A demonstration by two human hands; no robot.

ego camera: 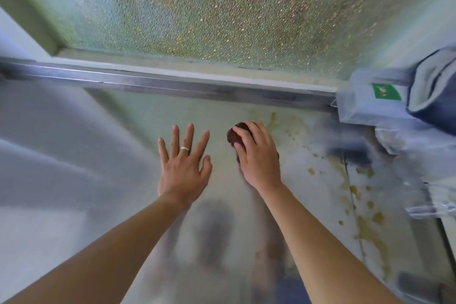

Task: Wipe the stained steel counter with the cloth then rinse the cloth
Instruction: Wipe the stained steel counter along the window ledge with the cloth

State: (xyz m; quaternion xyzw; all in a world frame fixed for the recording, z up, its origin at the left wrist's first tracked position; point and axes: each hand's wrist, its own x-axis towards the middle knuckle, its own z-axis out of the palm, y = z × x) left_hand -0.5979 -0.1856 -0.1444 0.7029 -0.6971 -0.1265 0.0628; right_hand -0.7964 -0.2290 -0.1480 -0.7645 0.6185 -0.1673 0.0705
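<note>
The steel counter (138, 180) fills the lower view, with yellow-brown stains (355, 192) spattered over its right side. My right hand (259, 155) presses down on a dark brown cloth (234, 132) bunched under its fingers, just left of the stains. Only the cloth's far edge shows past my fingertips. My left hand (183, 163) lies flat on the counter beside it, fingers spread, with a ring on one finger and nothing held.
A frosted window (222, 7) rises behind a metal rail (172, 84) at the counter's back edge. A pale box with a green label (370, 103) and a blue-grey cloth (434, 91) sit at the back right. Blurred objects line the right edge.
</note>
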